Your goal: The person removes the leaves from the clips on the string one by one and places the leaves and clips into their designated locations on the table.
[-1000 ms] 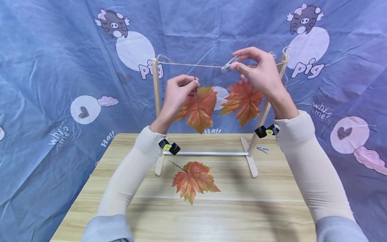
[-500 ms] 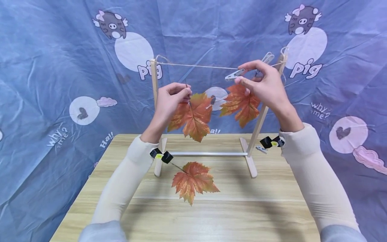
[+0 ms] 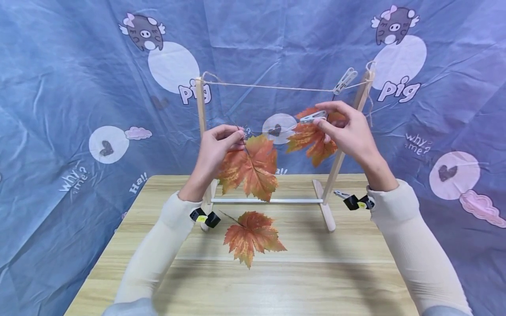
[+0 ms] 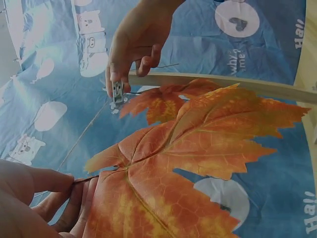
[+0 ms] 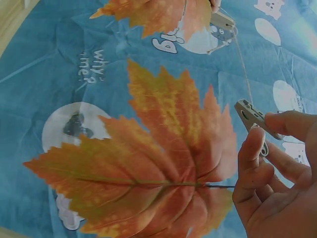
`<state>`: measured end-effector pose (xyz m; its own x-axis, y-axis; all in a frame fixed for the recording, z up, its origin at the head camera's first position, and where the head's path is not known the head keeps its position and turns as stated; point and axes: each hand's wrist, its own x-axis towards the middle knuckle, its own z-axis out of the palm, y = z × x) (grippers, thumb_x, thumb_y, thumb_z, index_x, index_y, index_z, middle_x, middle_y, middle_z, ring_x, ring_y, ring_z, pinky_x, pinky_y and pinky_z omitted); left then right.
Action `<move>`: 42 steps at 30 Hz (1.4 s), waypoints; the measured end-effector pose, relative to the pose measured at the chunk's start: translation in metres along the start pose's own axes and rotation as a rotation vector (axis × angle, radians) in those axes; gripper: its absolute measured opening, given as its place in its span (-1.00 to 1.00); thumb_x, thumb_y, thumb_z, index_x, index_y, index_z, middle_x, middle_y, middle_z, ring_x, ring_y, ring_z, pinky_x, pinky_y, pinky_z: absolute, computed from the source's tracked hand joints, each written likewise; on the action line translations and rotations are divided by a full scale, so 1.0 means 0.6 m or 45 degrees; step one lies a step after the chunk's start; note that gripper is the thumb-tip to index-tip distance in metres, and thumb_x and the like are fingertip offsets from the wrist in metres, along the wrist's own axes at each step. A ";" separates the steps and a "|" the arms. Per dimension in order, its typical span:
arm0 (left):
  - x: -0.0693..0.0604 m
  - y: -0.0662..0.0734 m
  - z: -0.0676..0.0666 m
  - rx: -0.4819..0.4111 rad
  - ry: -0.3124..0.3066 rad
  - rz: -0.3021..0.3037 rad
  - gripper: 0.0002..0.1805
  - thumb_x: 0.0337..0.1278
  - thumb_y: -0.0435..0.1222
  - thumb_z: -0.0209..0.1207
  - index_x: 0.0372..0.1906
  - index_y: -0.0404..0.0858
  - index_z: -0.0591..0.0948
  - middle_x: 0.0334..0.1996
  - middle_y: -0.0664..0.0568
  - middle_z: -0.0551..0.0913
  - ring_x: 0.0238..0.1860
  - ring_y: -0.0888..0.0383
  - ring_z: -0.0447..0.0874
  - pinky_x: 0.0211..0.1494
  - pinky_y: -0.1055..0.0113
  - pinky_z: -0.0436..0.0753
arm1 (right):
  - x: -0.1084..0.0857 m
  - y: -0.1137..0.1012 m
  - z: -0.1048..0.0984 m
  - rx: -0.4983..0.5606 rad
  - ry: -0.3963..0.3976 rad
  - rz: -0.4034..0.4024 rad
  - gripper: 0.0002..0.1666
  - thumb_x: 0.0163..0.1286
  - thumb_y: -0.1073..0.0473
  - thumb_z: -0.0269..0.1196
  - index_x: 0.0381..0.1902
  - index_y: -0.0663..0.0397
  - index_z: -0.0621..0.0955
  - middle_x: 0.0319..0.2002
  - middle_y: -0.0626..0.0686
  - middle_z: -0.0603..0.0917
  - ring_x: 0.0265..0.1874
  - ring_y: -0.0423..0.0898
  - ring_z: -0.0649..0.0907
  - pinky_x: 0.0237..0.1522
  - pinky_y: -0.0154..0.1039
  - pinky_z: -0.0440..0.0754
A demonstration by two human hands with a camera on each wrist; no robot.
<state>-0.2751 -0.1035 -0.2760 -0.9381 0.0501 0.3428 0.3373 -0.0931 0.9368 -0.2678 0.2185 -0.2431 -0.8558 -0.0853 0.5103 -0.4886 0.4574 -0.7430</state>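
Observation:
My left hand (image 3: 216, 147) pinches the dark stem of an orange maple leaf (image 3: 253, 169), which hangs below the string. In my right hand (image 3: 352, 131) a grey clothespin (image 3: 313, 116) is pinched between thumb and fingers, pointing left and apart from the string. Behind that hand, another maple leaf (image 3: 312, 142) hangs from the string (image 3: 272, 87), its stem held by a second clothespin (image 3: 345, 80). The left wrist view shows the held leaf (image 4: 163, 153) close up, its stem between thumb and fingers. In the right wrist view the clothespin (image 5: 255, 118) sits at the fingertips.
A wooden frame with a left post (image 3: 200, 105), a right post (image 3: 339, 164) and a white crossbar (image 3: 269, 200) stands on the table (image 3: 316, 281). One more maple leaf (image 3: 253, 237) lies in front of it. A loose clothespin (image 3: 341, 193) lies by the right foot.
Both hands have come down from the string: the left with its leaf, moving slightly left, and the right with its clothespin, moving slightly right. The clothespin on the string has come into view.

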 end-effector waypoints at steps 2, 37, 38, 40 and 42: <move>-0.005 -0.005 -0.003 -0.001 0.007 -0.015 -0.77 0.42 -0.43 0.31 0.00 -0.56 0.70 -0.27 -0.04 0.78 -0.39 0.19 0.79 -0.17 0.36 0.87 | -0.006 0.005 0.000 -0.037 0.000 0.011 -0.54 0.49 0.03 0.42 0.30 -0.07 0.69 -0.39 -0.14 0.66 -0.63 -0.19 0.62 -0.53 -0.36 0.60; -0.077 -0.152 -0.031 -0.219 0.121 -0.383 -0.85 0.45 -0.52 0.22 -0.02 -0.55 0.63 -0.31 0.08 0.79 -0.33 0.23 0.83 -0.14 0.37 0.87 | -0.105 0.144 -0.013 -0.092 -0.082 0.338 -0.51 0.52 -0.13 0.37 0.28 -0.08 0.62 -0.62 -0.07 0.66 -0.75 -0.19 0.42 -0.76 -0.22 0.35; -0.078 -0.157 -0.032 -0.229 0.130 -0.393 -0.86 0.44 -0.53 0.22 -0.03 -0.55 0.63 -0.31 0.06 0.79 -0.34 0.23 0.83 -0.15 0.37 0.87 | -0.107 0.148 -0.014 -0.094 -0.086 0.352 -0.50 0.52 -0.13 0.38 0.28 -0.08 0.62 -0.62 -0.08 0.66 -0.74 -0.19 0.42 -0.75 -0.22 0.36; -0.082 -0.167 -0.033 -0.248 0.150 -0.411 -0.86 0.43 -0.54 0.23 -0.04 -0.55 0.64 -0.30 0.04 0.80 -0.34 0.22 0.83 -0.15 0.36 0.87 | -0.112 0.158 -0.016 -0.100 -0.095 0.370 -0.49 0.52 -0.13 0.38 0.29 -0.07 0.61 -0.62 -0.11 0.66 -0.74 -0.19 0.42 -0.75 -0.21 0.37; -0.085 -0.177 -0.035 -0.256 0.160 -0.419 -0.87 0.43 -0.53 0.23 -0.04 -0.55 0.66 -0.29 0.01 0.80 -0.34 0.21 0.83 -0.14 0.34 0.87 | -0.116 0.170 -0.018 -0.101 -0.101 0.385 -0.48 0.52 -0.11 0.38 0.31 -0.03 0.60 -0.61 -0.13 0.66 -0.74 -0.19 0.42 -0.74 -0.22 0.37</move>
<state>-0.2645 -0.1172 -0.3947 -0.9999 -0.0112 0.0036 0.0066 -0.2854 0.9584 -0.2564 0.2804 -0.3495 -0.9723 -0.0026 0.2339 -0.1983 0.5398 -0.8181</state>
